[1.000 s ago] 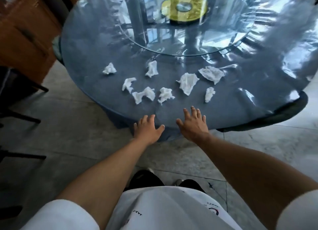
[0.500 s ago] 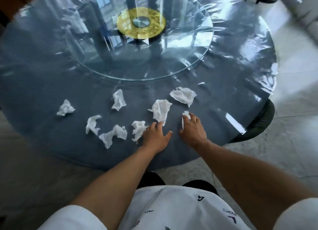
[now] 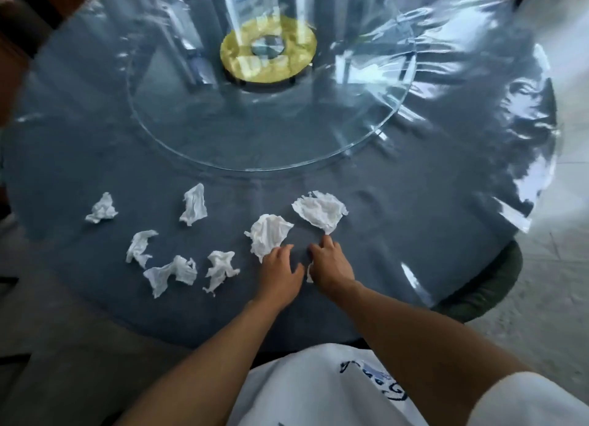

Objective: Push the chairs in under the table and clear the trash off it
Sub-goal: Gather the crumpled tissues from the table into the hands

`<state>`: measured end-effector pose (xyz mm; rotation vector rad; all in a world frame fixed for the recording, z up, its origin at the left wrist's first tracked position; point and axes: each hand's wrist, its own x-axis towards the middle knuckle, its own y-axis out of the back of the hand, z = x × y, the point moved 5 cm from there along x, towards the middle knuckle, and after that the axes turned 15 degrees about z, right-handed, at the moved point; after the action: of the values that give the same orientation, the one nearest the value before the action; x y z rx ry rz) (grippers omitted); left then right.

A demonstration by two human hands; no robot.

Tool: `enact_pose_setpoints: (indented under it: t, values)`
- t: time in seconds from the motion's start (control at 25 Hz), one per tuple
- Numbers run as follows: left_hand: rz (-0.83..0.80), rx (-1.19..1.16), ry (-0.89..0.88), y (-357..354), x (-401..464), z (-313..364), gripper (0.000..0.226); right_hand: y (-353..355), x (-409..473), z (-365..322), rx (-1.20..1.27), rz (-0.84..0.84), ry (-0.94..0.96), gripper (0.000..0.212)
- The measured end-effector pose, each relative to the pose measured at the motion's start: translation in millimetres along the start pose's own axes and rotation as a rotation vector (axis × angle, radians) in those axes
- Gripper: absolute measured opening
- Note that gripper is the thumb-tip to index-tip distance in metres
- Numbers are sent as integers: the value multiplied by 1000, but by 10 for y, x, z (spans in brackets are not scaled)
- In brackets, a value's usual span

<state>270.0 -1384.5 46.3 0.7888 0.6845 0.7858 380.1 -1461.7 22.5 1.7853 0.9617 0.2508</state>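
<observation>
Several crumpled white tissues lie on the near part of the round blue table [image 3: 414,234], which is covered in clear plastic. My left hand [image 3: 280,271] is spread, fingertips touching the near edge of a medium tissue [image 3: 269,232]. My right hand [image 3: 331,266] is curled over a small tissue [image 3: 309,274], only a white sliver showing by the thumb. Its index finger touches the near corner of the largest tissue [image 3: 320,213]. More tissues lie to the left: a long twisted one [image 3: 169,274], one near my left wrist [image 3: 220,267], and one farther back [image 3: 193,205].
A glass turntable [image 3: 223,145] with a gold hub [image 3: 269,55] fills the table's middle. A dark green chair [image 3: 484,295] sits partly under the table's right edge. Two more tissues [image 3: 138,245] [image 3: 102,208] lie at far left. Pale tiled floor to the right.
I have leaned in over the table. Both hands went from the table's edge onto the top: the right covered the small tissue, then reached the largest one; the left reached the medium tissue.
</observation>
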Motion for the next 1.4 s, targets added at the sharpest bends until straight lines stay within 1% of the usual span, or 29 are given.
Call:
enact_pose_setpoints:
  t: [0.08, 0.12, 0.16, 0.28, 0.32, 0.4, 0.48, 0.56, 0.64, 0.68, 0.72, 0.76, 0.8, 0.88, 0.92, 0.96, 1.0, 1.08, 1.16, 1.28, 1.32, 1.4]
  values:
    - [52, -90, 136, -90, -99, 98, 51, 7, 37, 93, 77, -36, 18, 16]
    - [75, -158, 237, -113, -142, 138, 49, 18, 51, 129, 132, -49, 1, 15]
    - [105, -230, 341, -134, -163, 158, 45, 29, 65, 160, 205, -55, -34, 15]
    - [202, -501, 620, -125, -158, 188, 24, 94, 47, 153, 408, -94, -143, 12]
    - [237, -609, 695, -109, -133, 185, 23, 117, 54, 125, 473, -115, -162, 10]
    - [222, -788, 819, -105, -93, 182, 23, 133, 55, 38, 637, -164, -226, 5]
    - [189, -983, 910, -123, -107, 169, 20, 154, 42, -108, 716, -225, -227, 10]
    - [170, -1096, 912, -130, -93, 151, 16, 169, 80, -220, 734, -317, -212, 10]
    - [171, -1155, 906, -117, -55, 126, 12, 191, 158, -269, 802, -433, -264, 12]
    - [176, -1173, 910, -116, -28, 102, 11, 218, 227, -270, 796, -446, -284, 14]
    - [178, -1190, 911, -104, 8, 84, 11, 279, 319, -273, 755, -406, -276, 14]
    - [178, -1203, 914, -80, 43, 78, 12, 339, 436, -252, 702, -323, -257, 15]
    - [178, -1215, 924, -58, 68, 68, 16, 406, 555, -214, 632, -206, -229, 16]
    - [171, -1215, 949, -19, 93, 35, 25, 534, 770, -126, 390, 54, -124, 22]
    - [165, -1204, 962, -7, 88, 12, 30, 565, 832, -70, 255, 137, -72, 28]
    - [158, -1188, 972, 9, 78, -18, 33, 542, 872, -20, 129, 146, -31, 35]
    - [152, -1171, 981, 19, 69, -62, 36, 494, 888, 10, 16, 105, 11, 40]
    - [143, -1150, 987, 39, 54, -151, 42, 379, 846, 31, -142, 10, 88, 41]
    - [139, -1155, 986, 71, 44, -234, 43, 295, 792, 45, -144, 13, 110, 34]
    - [164, -1181, 1000, 148, 41, -305, 40, 241, 747, 70, -104, 23, 69, 30]
    - [186, -1196, 1000, 176, 41, -324, 39, 238, 736, 62, -74, 30, 44, 28]
    - [220, -1225, 983, 239, 57, -328, 38, 289, 701, -15, 75, 113, -49, 21]
